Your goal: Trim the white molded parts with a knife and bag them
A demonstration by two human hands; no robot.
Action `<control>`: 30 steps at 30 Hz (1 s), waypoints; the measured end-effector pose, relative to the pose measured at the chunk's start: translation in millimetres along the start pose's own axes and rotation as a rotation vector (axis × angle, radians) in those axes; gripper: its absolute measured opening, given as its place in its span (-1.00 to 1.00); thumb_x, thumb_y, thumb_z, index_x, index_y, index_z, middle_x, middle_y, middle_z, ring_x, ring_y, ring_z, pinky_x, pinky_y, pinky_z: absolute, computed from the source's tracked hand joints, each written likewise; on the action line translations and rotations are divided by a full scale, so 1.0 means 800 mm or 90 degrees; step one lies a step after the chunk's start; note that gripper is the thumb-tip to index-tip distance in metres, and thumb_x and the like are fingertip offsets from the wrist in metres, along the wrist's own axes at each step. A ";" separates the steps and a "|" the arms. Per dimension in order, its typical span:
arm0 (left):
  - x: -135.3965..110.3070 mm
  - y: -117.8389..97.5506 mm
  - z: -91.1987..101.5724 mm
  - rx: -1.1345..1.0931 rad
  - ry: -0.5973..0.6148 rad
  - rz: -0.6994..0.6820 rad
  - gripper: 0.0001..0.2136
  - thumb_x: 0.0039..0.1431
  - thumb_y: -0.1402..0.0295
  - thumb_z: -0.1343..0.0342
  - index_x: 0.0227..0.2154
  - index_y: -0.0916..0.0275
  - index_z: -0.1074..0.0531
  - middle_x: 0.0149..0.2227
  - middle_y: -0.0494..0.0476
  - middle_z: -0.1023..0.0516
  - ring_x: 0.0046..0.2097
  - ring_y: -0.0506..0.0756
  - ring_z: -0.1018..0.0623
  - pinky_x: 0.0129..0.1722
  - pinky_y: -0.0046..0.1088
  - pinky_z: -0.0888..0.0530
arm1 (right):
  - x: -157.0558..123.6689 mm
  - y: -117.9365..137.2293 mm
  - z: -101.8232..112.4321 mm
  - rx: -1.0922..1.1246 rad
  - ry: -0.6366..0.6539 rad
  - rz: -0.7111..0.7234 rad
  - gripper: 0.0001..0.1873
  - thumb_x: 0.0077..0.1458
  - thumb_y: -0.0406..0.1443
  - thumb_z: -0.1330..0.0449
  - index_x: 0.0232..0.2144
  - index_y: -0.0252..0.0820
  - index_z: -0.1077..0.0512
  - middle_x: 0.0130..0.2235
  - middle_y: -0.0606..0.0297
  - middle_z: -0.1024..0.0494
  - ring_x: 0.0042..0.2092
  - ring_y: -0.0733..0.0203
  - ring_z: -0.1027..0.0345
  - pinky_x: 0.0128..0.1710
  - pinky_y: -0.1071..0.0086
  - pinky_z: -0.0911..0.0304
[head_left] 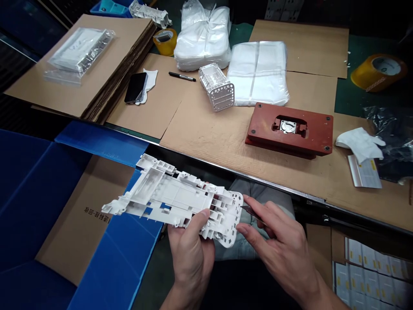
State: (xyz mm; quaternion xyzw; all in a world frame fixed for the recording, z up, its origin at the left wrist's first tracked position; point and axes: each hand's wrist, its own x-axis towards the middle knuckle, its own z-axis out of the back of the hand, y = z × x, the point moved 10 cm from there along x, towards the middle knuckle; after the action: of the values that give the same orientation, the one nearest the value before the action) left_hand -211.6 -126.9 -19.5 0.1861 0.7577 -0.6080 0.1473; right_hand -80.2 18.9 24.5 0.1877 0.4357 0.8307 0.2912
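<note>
My left hand (pixel 190 247) grips a long white moulded plastic part (pixel 167 196) from below, thumb on its top face, holding it flat over the gap between the blue crate and the table. My right hand (pixel 280 243) is closed in a pinch on a small metal blade (pixel 250 210), whose tip touches the right end of the white part.
A red metal fixture (pixel 290 131) sits on the cardboard-covered table (pixel 209 133). Another white part (pixel 217 87), white bag stacks (pixel 258 73), a pen (pixel 181 76), a phone (pixel 135 87), tape rolls (pixel 377 71) and a white glove (pixel 359 142) lie around. A blue crate (pixel 106 258) stands at left.
</note>
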 end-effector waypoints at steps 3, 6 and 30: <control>-0.002 0.001 0.003 -0.003 -0.017 0.004 -0.40 0.02 0.52 -0.33 0.17 0.02 -0.45 0.11 0.12 -0.59 0.13 0.30 -0.57 0.08 -0.21 -0.57 | -0.001 -0.002 -0.002 0.011 0.000 -0.005 -0.55 0.27 -0.12 -0.27 0.11 -0.24 -0.50 -0.41 0.34 -0.37 -0.45 0.29 -0.28 -0.46 0.37 -0.24; -0.003 0.002 0.000 -0.013 -0.005 0.015 -0.38 0.04 0.52 -0.32 0.18 -0.02 -0.43 0.11 0.10 -0.59 0.11 0.28 -0.58 0.04 -0.24 -0.60 | -0.005 0.000 -0.004 0.022 -0.001 0.008 -0.62 0.28 -0.18 -0.26 0.07 -0.24 -0.53 -0.43 0.36 -0.33 -0.48 0.31 -0.24 -0.47 0.37 -0.22; 0.010 -0.001 0.005 -0.035 -0.030 -0.016 -0.38 0.03 0.52 -0.35 0.17 -0.02 -0.44 0.16 0.10 -0.56 0.19 0.29 -0.52 0.15 -0.18 -0.54 | -0.017 0.011 -0.026 0.068 0.151 0.139 -0.69 0.25 -0.09 -0.27 -0.12 -0.16 -0.62 -0.51 0.35 -0.39 -0.52 0.25 -0.29 -0.53 0.36 -0.17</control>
State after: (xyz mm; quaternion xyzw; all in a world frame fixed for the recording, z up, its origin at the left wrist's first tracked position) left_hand -219.0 -130.1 -22.7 0.1580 0.7727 -0.5929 0.1624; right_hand -84.4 -6.5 19.9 0.1502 0.4877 0.8493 0.1351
